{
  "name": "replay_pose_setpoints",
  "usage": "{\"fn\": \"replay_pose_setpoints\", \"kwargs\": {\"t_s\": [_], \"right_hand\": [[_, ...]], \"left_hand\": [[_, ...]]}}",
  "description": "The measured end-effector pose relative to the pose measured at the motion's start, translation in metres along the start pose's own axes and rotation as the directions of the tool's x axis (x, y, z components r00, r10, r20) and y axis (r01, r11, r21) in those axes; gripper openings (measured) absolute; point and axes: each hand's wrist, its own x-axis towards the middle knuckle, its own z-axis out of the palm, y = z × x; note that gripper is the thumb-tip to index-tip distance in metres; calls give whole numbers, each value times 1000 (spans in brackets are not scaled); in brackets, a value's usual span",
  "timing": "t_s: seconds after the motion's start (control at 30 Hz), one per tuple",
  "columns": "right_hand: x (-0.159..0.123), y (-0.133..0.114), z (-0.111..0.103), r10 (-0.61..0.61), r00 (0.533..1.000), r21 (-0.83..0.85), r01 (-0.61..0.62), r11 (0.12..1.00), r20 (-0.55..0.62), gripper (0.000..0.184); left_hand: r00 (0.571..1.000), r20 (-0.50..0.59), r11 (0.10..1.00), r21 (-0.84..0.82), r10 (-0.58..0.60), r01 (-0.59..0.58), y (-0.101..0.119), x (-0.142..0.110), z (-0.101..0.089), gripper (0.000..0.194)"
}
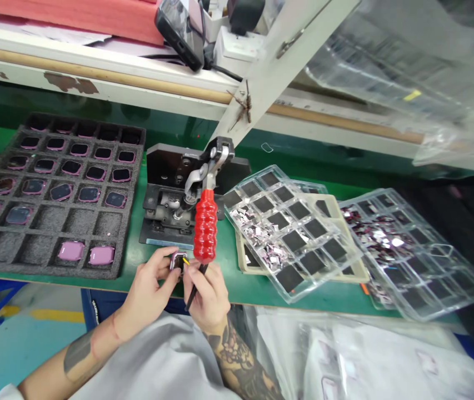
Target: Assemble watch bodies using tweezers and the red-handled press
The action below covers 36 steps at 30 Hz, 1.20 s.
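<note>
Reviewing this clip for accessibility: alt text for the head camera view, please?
The left hand holds a small pink-framed square piece while the right hand holds a thin black tool to it, beside a red-handled press, a black foam tray and clear plastic trays.

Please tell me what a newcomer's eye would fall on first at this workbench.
The red ribbed handle of the black bench press stands out first, mid-bench. Just below it, the left hand holds a pink-framed piece and the right hand a black-handled tool. A black foam tray lies left, clear plastic trays right.
</note>
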Motion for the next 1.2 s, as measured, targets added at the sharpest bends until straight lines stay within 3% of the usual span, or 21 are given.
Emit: {"fn": "replay_pose_setpoints", "kwargs": {"t_s": [0.1, 0.2, 0.37, 0.63, 0.83, 0.93, 1.03, 1.1, 1.2], "right_hand": [[-1, 0, 1, -48, 996, 11, 48, 999, 70, 69], [1, -6, 2, 28, 995, 79, -36, 996, 93, 67], [5, -17, 3, 175, 983, 149, -182, 972, 63, 59], [2, -14, 5, 343, 939, 236, -332, 913, -6, 44], [-5, -18, 13, 494, 869, 344, -460, 819, -15, 37], [-8, -17, 10, 450, 893, 342, -419, 841, -15, 38], [-6, -11, -3, 353, 923, 266, -304, 915, -157, 35], [-1, -6, -15, 302, 917, 195, -257, 947, -260, 35], [6, -2, -32, 311, 896, 159, -273, 949, -318, 32]], "left_hand": [[998, 39, 976, -214, -40, 48, 3, 3, 2, 40], [998, 27, 939, -338, -56, 61, 5, 7, 3, 40], [998, 6, 921, -385, -68, 65, 6, 12, 0, 38], [998, 20, 920, -387, -64, 67, 10, 10, -1, 42], [997, -4, 925, -373, -75, 68, 14, 13, 2, 42], [996, -16, 930, -359, -86, 75, 14, 14, 1, 45], [994, -37, 936, -342, -101, 82, 13, 15, -1, 50], [992, -52, 939, -334, -112, 88, 13, 16, -3, 52], [991, -64, 940, -327, -119, 92, 15, 17, -3, 54]]}}
